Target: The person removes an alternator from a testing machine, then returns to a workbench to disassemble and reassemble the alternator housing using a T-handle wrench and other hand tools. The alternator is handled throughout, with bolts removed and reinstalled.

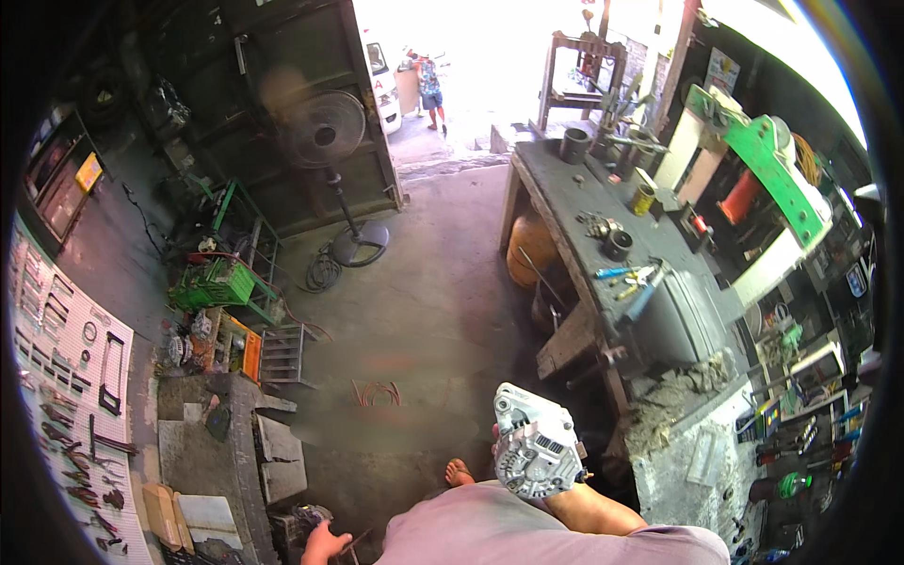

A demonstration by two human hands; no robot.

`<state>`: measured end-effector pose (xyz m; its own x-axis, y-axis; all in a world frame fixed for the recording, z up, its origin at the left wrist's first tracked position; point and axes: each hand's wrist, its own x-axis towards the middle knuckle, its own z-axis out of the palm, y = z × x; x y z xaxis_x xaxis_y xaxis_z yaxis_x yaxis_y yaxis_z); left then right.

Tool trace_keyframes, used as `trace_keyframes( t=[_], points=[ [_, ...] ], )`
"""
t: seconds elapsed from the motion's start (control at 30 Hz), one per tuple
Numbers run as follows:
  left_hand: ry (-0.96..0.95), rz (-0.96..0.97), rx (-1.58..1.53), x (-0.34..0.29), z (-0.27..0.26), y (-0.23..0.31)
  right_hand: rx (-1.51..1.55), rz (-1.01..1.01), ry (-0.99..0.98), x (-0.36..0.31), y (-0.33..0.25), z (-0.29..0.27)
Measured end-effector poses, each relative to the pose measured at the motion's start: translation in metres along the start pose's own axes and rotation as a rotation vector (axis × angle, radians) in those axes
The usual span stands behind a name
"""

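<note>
My right hand (495, 433) holds up a silver alternator (537, 447) in front of my body, its slotted, vented end showing. Most of that hand is hidden behind the metal housing; only a bit of the fingers shows at its left edge. Low on the left, my left hand (325, 543) is closed at a small dark metal part (309, 515) beside the low bench. What its fingers grip is too small to make out.
On the right stands a dark workbench (584, 202) with tools, cans and parts, and a green-topped press frame (777, 179). A pedestal fan (325, 132), green crate (212, 282) and tool pegboard (71, 377) are leftward. A red cable (377, 393) lies on the floor. Outside, a person (430, 85) stands.
</note>
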<state>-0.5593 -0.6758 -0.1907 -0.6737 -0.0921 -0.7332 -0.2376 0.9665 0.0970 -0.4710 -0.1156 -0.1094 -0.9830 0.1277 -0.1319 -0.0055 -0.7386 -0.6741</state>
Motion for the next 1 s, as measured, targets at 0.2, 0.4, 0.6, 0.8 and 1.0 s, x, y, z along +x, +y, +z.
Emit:
trace_keyframes(
  t=[0.2,0.4,0.6,0.8,1.0],
  points=[
    [-0.009,-0.211,-0.324,0.096,0.008,-0.013,0.399,0.294,-0.128,0.165,-0.019,-0.026],
    [-0.045,-0.274,-0.414,0.149,0.028,0.045,0.372,0.339,0.313,0.342,-0.073,0.053],
    [-0.037,0.016,-0.725,0.195,-0.011,0.112,0.169,0.412,0.28,0.526,-0.087,0.098],
    [-0.171,-0.382,-0.872,0.254,-0.079,0.162,0.047,0.439,0.23,0.696,-0.063,0.124],
    [-0.052,-0.394,-0.891,0.395,-0.23,0.168,0.004,0.451,0.198,0.879,-0.016,0.2]
  ],
)
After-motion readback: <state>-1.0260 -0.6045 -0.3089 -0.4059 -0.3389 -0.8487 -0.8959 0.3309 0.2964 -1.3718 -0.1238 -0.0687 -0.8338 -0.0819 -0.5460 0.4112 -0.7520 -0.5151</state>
